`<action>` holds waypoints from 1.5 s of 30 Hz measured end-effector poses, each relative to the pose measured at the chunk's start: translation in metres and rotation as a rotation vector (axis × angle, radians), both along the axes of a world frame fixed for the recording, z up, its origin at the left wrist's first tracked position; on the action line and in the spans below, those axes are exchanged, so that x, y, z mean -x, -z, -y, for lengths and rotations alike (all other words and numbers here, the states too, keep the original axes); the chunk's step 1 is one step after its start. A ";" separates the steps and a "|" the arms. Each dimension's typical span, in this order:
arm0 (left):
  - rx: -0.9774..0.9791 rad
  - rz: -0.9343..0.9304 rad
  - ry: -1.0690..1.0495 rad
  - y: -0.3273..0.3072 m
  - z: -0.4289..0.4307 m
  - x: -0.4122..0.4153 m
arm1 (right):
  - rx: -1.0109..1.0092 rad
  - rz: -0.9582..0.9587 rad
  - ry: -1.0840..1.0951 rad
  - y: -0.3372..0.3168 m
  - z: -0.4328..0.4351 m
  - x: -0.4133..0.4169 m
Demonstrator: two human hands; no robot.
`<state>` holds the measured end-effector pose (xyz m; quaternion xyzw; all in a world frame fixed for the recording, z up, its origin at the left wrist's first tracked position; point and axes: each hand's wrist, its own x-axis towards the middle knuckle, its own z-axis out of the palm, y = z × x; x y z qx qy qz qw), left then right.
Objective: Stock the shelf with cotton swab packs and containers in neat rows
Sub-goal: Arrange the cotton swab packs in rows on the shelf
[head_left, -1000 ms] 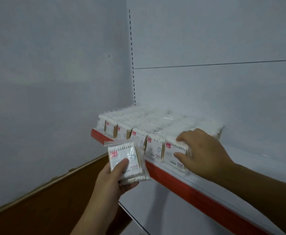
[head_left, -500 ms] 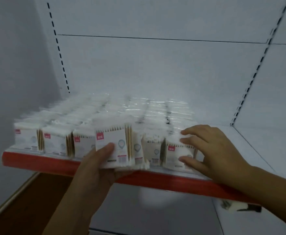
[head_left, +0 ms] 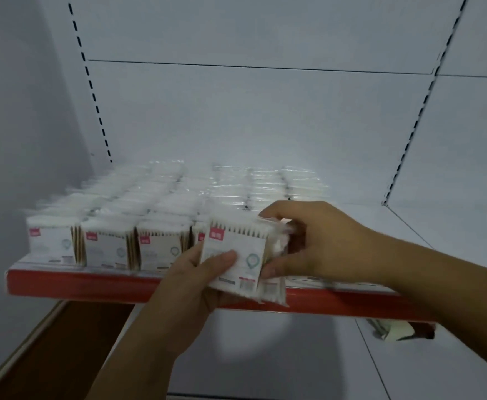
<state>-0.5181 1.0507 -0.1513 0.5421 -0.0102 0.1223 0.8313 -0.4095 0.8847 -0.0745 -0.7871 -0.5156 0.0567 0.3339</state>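
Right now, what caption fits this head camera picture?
A left hand and right hand hold a cotton swab pack at the shelf front, beside neat rows of packs.

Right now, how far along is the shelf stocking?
Done: rows of swab packs fill the left part of the shelf, front to back. In hand: a small stack at the front edge, gripped by the left hand and the right hand. Left: the shelf's right part is bare, and no containers are in view.
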 end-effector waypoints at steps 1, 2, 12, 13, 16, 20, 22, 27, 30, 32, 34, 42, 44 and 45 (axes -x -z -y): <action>-0.007 -0.004 -0.034 -0.003 -0.005 0.005 | -0.019 0.000 0.011 -0.003 -0.001 -0.002; -0.018 -0.006 -0.086 -0.006 -0.013 0.010 | -0.046 0.013 0.033 -0.005 0.000 -0.006; -0.498 0.022 -0.406 -0.035 -0.057 0.012 | 0.178 0.651 0.092 0.023 -0.006 -0.020; -0.595 -0.001 -0.389 -0.035 -0.054 0.010 | 0.197 0.690 0.097 0.024 -0.007 -0.018; -1.060 -0.003 -0.435 -0.032 -0.040 0.001 | 0.223 0.733 0.131 0.030 -0.009 -0.010; -1.622 0.167 -0.654 -0.028 -0.036 -0.004 | 0.226 0.741 0.176 0.041 -0.009 -0.004; -1.761 0.273 -0.720 -0.029 -0.039 -0.008 | 0.192 0.750 0.194 0.043 -0.007 -0.003; -2.063 0.106 -0.503 -0.038 -0.042 -0.022 | 0.224 0.737 0.184 0.044 -0.007 -0.005; -2.332 0.101 -0.367 -0.047 -0.045 -0.033 | 0.274 0.703 0.157 0.048 -0.005 -0.009; -2.384 0.110 -0.326 -0.052 -0.045 -0.039 | 0.299 0.711 0.169 0.049 -0.005 -0.011; -2.418 0.116 -0.292 -0.053 -0.046 -0.043 | 0.325 0.719 0.175 0.048 -0.006 -0.010; -2.527 0.016 -0.195 -0.053 -0.051 -0.061 | 0.227 0.807 0.252 0.056 -0.013 -0.016; -2.456 -0.091 -0.131 -0.053 -0.051 -0.064 | 0.215 0.770 0.244 0.057 -0.015 -0.016; -2.423 -0.125 -0.099 -0.052 -0.051 -0.064 | 0.212 0.751 0.238 0.057 -0.016 -0.017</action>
